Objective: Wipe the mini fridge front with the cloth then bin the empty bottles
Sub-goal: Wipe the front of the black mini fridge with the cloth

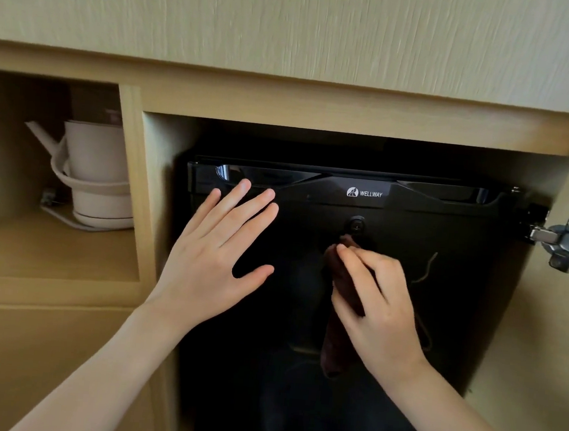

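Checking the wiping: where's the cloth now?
Head view, centre-right: the right hand holds the cloth against the fridge door, just below its lock.

Two hands, one mini fridge, one cloth, one kettle, one hinge.

A pale kettle is sitting on its base in the open cubby at left; a metal hinge is projecting at the right edge.

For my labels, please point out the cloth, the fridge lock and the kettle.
cloth (335, 355), head view, its hanging lower end.
fridge lock (356, 225), head view, its round centre.
kettle (97, 154), head view, its pale body.
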{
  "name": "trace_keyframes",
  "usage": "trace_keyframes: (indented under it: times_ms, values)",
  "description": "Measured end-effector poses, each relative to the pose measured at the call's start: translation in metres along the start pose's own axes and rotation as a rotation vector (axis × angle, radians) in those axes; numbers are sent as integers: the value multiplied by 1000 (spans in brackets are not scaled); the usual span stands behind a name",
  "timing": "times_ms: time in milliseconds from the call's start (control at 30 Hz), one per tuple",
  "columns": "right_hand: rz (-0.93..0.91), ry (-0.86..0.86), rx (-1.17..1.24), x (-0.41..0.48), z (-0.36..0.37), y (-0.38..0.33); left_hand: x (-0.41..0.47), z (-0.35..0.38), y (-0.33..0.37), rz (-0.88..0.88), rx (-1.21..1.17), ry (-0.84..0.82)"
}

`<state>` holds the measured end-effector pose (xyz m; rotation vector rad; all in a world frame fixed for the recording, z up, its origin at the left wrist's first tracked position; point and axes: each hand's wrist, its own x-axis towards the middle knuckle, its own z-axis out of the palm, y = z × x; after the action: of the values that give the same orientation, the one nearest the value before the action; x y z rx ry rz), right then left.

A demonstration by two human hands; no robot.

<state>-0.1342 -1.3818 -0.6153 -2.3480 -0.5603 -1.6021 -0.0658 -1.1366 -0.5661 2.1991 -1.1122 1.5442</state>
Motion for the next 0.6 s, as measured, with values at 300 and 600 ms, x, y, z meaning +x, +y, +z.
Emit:
trace_keyframes:
  times_ms: [300,600]
  values:
    - [96,292,65,6,5,13,-8,8,0,-23,-21,37]
    - [101,280,95,4,8,10,-8,9,1,-26,-11,54]
